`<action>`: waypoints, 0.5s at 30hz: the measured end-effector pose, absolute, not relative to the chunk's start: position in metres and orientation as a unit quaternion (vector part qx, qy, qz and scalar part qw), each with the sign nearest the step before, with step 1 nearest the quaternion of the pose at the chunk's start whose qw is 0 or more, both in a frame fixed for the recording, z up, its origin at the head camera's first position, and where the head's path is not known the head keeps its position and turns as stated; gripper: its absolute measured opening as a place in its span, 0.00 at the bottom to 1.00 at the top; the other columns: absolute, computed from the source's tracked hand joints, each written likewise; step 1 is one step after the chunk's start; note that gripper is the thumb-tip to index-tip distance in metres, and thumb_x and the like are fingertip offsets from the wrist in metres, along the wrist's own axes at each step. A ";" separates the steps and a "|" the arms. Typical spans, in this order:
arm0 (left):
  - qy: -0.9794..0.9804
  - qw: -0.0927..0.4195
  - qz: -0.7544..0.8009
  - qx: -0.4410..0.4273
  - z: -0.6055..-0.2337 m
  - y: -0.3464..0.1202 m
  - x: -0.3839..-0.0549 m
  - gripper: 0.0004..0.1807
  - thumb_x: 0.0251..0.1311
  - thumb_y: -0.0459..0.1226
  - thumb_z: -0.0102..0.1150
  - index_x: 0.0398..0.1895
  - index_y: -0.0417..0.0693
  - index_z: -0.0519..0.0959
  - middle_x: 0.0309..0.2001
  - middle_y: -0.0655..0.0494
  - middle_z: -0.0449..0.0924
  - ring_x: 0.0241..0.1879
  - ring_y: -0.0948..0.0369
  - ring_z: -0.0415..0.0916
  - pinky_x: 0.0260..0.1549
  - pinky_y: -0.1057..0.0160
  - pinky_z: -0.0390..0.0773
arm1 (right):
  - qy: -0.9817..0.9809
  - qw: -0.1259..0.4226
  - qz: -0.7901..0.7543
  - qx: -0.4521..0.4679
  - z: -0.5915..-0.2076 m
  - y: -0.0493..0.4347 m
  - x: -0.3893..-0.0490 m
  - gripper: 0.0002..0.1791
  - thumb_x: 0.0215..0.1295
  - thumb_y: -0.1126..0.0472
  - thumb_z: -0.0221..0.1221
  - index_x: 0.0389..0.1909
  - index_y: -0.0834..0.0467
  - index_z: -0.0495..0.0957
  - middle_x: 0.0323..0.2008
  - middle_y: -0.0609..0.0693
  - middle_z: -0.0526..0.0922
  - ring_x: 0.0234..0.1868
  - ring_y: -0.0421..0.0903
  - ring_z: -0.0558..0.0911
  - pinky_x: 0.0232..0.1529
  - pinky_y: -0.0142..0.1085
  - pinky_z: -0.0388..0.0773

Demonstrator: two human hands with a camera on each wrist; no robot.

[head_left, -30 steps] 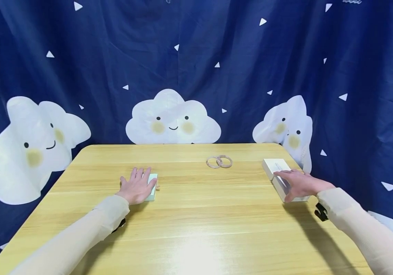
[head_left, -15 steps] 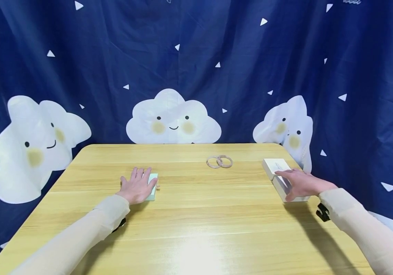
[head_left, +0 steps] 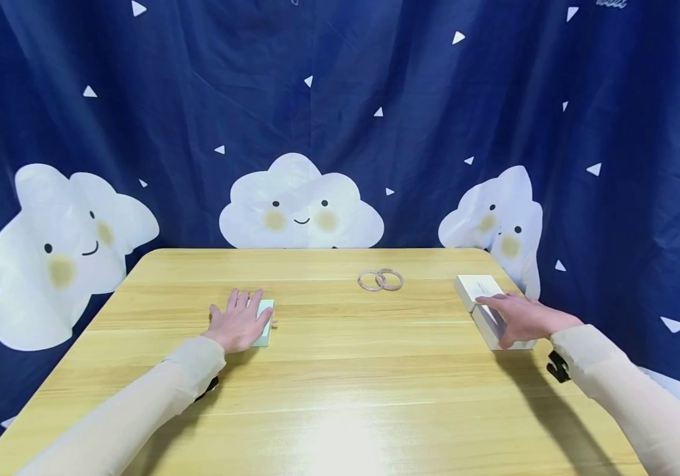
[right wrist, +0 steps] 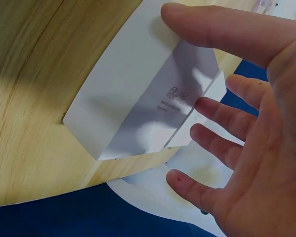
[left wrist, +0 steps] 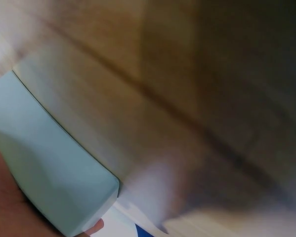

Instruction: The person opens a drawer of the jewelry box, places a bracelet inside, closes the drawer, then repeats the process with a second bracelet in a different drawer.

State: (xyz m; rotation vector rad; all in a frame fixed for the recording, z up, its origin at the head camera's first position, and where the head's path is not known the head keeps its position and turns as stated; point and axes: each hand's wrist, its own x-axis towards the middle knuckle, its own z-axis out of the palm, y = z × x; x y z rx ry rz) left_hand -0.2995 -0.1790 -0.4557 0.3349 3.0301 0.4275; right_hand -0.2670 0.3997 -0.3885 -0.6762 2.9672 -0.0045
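My left hand point(head_left: 237, 324) lies over a pale mint-green box point(head_left: 265, 324) on the left part of the table, fingers stretched out and thumb across the box top. In the left wrist view the smooth side of that mint-green box point(left wrist: 54, 153) shows beside the palm. At the right edge, my right hand point(head_left: 521, 318) hovers at two white boxes point(head_left: 475, 288) set end to end. The right wrist view has the fingers point(right wrist: 222, 116) spread, with the thumb over the nearer white box point(right wrist: 113, 89), which bears small print. Contact there cannot be told.
Two thin pinkish rings point(head_left: 380, 279), overlapping, lie toward the back of the wooden table point(head_left: 340, 370). A small pinkish tab point(head_left: 274, 324) sticks out at the mint-green box's right side. Behind the table hangs a dark blue curtain point(head_left: 340, 66) with clouds.
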 end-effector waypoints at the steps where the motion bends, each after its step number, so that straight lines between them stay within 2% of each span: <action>1: 0.984 0.031 0.138 0.109 -0.455 -0.179 -0.299 0.39 0.77 0.59 0.27 0.81 0.45 0.49 0.78 0.32 0.49 0.78 0.33 0.36 0.60 0.16 0.36 | 0.973 0.048 0.000 -0.225 -0.388 0.400 -0.267 0.54 0.30 0.57 0.80 0.67 0.62 0.71 0.56 0.60 0.81 0.50 0.58 0.77 0.45 0.52 0.77; 8: 0.985 0.030 0.134 0.109 -0.457 -0.181 -0.301 0.39 0.77 0.59 0.26 0.81 0.45 0.49 0.78 0.33 0.50 0.78 0.33 0.37 0.60 0.16 0.37 | 0.971 0.041 0.001 -0.237 -0.389 0.401 -0.268 0.52 0.30 0.61 0.79 0.65 0.62 0.73 0.53 0.59 0.82 0.45 0.53 0.77 0.43 0.46 0.76; 15: 0.984 0.032 0.136 0.109 -0.456 -0.181 -0.301 0.40 0.77 0.59 0.27 0.81 0.45 0.49 0.77 0.32 0.49 0.78 0.33 0.36 0.60 0.16 0.37 | 0.971 0.039 0.007 -0.236 -0.390 0.401 -0.269 0.50 0.29 0.61 0.78 0.64 0.62 0.75 0.53 0.60 0.81 0.47 0.55 0.77 0.43 0.48 0.78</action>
